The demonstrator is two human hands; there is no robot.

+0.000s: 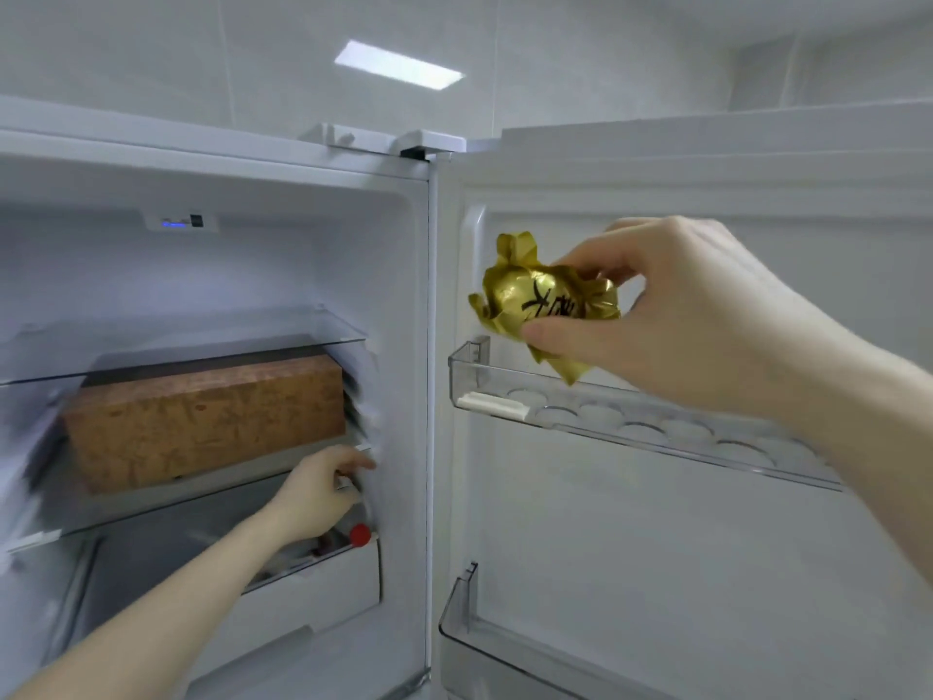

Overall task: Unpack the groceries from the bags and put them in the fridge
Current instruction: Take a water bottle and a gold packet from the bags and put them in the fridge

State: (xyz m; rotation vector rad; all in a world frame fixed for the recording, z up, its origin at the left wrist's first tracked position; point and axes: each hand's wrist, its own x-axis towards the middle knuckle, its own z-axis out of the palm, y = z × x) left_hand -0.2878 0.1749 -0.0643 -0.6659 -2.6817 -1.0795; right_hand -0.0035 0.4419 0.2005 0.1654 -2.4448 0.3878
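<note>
**Gold packet held at the open fridge door**

The fridge [404,275] stands open, its door [656,522] swung out to 3 o'clock of the view. The right hand [671,315] comes in from 4 o'clock and pinches a crumpled gold foil packet [540,300] between thumb and curled fingers; the thumb lies under the packet and the other fingers over its top. Dark writing shows on the foil, too creased to read. The packet hangs in the air just above the door's upper rack [606,431], close to its end at 9 o'clock, with one twisted foil tail pointing down toward the rack's clear rim. Whether the tail touches the rim cannot be told. The rack holds a white egg tray [621,421] with round hollows.

The left hand [318,492] reaches in from 7 o'clock to the inner side wall of the fridge, at the end of the lower glass shelf [202,482]. Its fingers are curled at the shelf's edge, but blur hides whether they grip anything. On that shelf, at 9 o'clock of the view, lies a long brown box [202,421], filling most of the shelf's width under the upper glass shelf [202,341]. Below the left wrist a white drawer [313,593] is pulled partly out, and a red cap [360,535] shows in it, just under the hand. A second door rack [469,629] sits at 5 o'clock.
</note>
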